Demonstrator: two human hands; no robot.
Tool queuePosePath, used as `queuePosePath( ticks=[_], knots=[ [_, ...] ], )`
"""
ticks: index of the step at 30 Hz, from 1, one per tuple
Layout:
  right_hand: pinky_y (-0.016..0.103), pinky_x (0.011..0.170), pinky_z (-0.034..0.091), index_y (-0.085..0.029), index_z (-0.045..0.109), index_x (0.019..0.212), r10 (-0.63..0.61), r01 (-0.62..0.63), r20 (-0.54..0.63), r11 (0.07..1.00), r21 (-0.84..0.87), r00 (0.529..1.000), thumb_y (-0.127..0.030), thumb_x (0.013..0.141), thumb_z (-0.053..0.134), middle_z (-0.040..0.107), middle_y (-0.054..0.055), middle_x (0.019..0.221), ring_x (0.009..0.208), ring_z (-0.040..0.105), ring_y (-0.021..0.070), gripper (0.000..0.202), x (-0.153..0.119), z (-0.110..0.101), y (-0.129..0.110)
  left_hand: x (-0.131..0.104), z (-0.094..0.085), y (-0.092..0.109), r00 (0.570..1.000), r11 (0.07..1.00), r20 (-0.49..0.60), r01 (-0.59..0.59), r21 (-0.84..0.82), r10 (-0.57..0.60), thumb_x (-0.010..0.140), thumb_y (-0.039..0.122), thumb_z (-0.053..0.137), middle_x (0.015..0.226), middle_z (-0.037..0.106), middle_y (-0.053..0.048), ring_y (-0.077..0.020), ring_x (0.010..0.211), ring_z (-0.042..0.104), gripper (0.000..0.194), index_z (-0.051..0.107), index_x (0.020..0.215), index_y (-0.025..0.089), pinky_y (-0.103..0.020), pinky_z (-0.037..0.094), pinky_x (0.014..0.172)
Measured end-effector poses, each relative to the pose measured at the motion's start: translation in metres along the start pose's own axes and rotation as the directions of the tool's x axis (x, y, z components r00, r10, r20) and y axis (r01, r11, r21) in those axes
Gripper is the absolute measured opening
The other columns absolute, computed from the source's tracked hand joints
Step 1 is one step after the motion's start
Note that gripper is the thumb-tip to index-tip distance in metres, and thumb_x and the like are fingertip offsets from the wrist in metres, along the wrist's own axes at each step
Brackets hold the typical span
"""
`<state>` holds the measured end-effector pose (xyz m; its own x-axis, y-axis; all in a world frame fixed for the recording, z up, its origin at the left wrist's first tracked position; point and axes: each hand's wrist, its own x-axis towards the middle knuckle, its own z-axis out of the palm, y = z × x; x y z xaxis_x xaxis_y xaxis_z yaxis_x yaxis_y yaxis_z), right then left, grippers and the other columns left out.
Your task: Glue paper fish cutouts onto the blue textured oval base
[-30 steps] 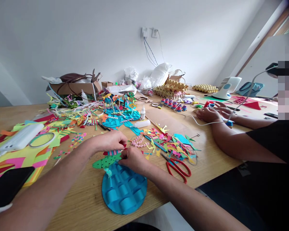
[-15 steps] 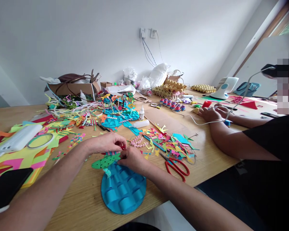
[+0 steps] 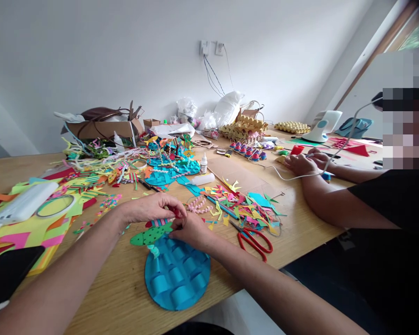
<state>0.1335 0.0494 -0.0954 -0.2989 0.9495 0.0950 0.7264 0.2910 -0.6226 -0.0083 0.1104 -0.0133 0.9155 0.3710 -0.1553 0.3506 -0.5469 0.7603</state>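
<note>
Blue paper arches are carried in rows on a round base [image 3: 159, 299], which is set on the counter [image 3: 104, 298] just below the right grip [image 3: 192, 231]. Above its upper left edge, beside the right grip's fingertips, a spotted green fish [image 3: 145, 238] is held up by a pale twisted stalk [image 3: 154, 251]. A striped fish [image 3: 159, 223] is partly covered beneath the left grip [image 3: 152, 208].

A small red piece [image 3: 178, 213] is pinched between the left grip's fingertips. The right grip is closed, its fingers drawn together close to the left one's; whether anything is held in it cannot be told.

Just beyond both grips, pink curls [image 3: 196, 205] are laid. To the right of the right grip, coloured scraps [image 3: 248, 213] are scattered around a blue pen [image 3: 225, 208], with red-handled scissors [image 3: 245, 231] placed nearer. Farther past the grips, a glue bottle [image 3: 203, 164] is stood upright behind a white tube [image 3: 203, 179]. Well left of the left grip, coloured sheets [image 3: 54, 229] are piled beneath a power bank [image 3: 25, 203] and a tape roll [image 3: 73, 203], and a phone [image 3: 11, 272] is seen nearer. Well to the right, another person's hands [image 3: 302, 165] are rested on the counter.
</note>
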Motion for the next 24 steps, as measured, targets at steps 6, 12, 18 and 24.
queuePosePath(
  ticks=[6,12,18,24],
  knots=[
    [0.018,0.048,0.029,-0.016,0.067,0.063,0.013,-0.014,0.009,0.999,0.03,1.0,-0.02,0.067,0.066,0.054,-0.006,0.053,0.052,0.045,0.0067,0.005,0.0,0.0,0.001,-0.002,-0.002,0.004,0.998,0.996,-0.055,0.03,-0.082,-0.034,0.08,0.029,0.051,0.102,0.063,-0.004,-0.0185,0.096,0.057,0.03,0.058,0.107,0.018,-0.025,0.045,0.079],
    [0.017,0.047,0.028,-0.015,0.068,0.067,0.026,-0.027,0.005,0.998,0.056,1.0,-0.02,0.067,0.066,0.056,-0.006,0.054,0.05,0.046,0.0059,0.005,0.0,0.001,0.004,-0.017,-0.009,0.012,0.981,0.989,-0.133,0.148,0.025,-0.143,0.081,0.038,0.049,0.093,0.063,-0.004,-0.0176,0.083,0.06,0.029,0.056,0.1,0.017,-0.024,0.046,0.069],
    [0.017,0.046,0.028,-0.015,0.068,0.066,0.051,-0.052,0.02,0.997,0.048,0.998,-0.019,0.066,0.066,0.055,-0.005,0.053,0.05,0.045,0.0066,0.004,-0.001,-0.003,0.0,-0.031,-0.006,0.001,0.976,0.965,-0.146,0.187,0.185,-0.162,0.079,0.035,0.051,0.084,0.062,-0.001,-0.0161,0.076,0.057,0.022,0.059,0.089,0.017,-0.021,0.042,0.064],
    [0.017,0.046,0.026,-0.016,0.068,0.067,0.055,-0.056,0.01,0.998,0.03,0.998,-0.02,0.066,0.065,0.054,-0.005,0.053,0.05,0.045,0.0065,0.005,-0.002,-0.003,0.0,-0.029,0.0,-0.003,0.987,0.961,-0.102,0.145,0.234,-0.124,0.08,0.033,0.047,0.078,0.06,0.0,-0.0152,0.073,0.054,0.021,0.06,0.082,0.016,-0.02,0.04,0.063]
  ],
)
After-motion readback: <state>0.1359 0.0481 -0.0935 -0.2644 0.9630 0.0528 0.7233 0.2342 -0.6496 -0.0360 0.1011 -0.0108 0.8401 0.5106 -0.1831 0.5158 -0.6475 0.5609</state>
